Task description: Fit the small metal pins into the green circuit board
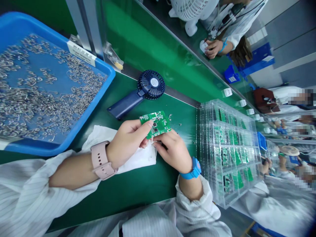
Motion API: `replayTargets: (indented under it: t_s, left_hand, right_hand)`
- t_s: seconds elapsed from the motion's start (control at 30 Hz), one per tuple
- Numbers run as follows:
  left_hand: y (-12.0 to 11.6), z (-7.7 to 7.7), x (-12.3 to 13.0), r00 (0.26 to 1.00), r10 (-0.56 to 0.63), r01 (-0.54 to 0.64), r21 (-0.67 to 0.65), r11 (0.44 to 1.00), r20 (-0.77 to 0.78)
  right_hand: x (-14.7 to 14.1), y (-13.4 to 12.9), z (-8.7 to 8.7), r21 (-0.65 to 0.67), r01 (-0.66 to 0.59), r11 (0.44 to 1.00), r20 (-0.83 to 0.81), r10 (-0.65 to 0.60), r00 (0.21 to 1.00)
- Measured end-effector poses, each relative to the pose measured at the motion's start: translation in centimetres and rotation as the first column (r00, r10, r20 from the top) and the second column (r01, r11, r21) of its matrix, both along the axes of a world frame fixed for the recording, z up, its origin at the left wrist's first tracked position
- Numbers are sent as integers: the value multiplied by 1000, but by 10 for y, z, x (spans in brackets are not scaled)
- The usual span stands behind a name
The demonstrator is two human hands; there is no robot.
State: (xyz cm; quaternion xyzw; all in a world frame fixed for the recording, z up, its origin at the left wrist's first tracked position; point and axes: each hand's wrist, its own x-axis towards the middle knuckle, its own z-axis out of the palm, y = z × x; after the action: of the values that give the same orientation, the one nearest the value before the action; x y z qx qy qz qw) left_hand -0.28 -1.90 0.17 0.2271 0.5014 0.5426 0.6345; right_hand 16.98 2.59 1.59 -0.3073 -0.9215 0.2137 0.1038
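Note:
A green circuit board [161, 124] with small dark chips is held up in my left hand [128, 140]. The left thumb presses on the board's face and the fingers curl beneath it. My right hand [174, 149] is closed at the board's lower right edge, its fingers partly behind the board. Its thumb comes close to my left fingertips; whatever it pinches there is hidden. Under both hands lies a crumpled white sheet [145, 158]. A few tiny metal pieces [170, 117] lie on the green table just past the board.
A blue tray [92, 107] of many bent metal hooks stands at left. Beyond the board lies a dark blue handheld fan [130, 103]. Stacked clear plastic trays [229, 148] with green boards stand at right. Across the bench are a co-worker's hand [213, 48] and a white fan [190, 10].

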Motion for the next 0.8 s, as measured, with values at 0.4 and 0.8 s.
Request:
replayTargets:
  t_s: [0.4,0.8]
  left_hand:
    - [-2,-7,0,999,38,-38,-43,998,11]
    - [-1,-4,1,999,33,-33,-52,998,16]
  right_hand:
    - [34,16,-8,-634,-245,734,-342,19,940]
    - [32,19,5,-586,-400,704,-432,146,890]
